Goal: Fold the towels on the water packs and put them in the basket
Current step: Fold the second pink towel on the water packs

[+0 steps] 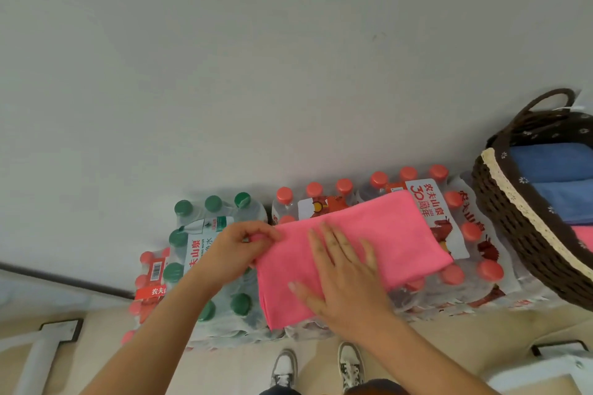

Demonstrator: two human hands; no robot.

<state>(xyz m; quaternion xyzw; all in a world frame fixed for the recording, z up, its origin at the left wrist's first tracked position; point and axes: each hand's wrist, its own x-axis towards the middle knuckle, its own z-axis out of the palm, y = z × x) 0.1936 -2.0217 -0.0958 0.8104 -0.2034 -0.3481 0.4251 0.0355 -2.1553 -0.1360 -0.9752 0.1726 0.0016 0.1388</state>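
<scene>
left hand (244, 248) pinches the pink towel (401, 234) corner, right hand (343, 276) flat, fingers spread; fold across, edges matched.

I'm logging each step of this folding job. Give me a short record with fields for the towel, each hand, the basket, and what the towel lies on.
towel: pink towel, lying flat, appears folded over
left hand: left hand pinches the towel's left edge
right hand: right hand rests flat on the towel, fingers straight
support: red-capped water packs; green-capped pack to their left
basket: basket at the right, holding folded blue towels
</scene>
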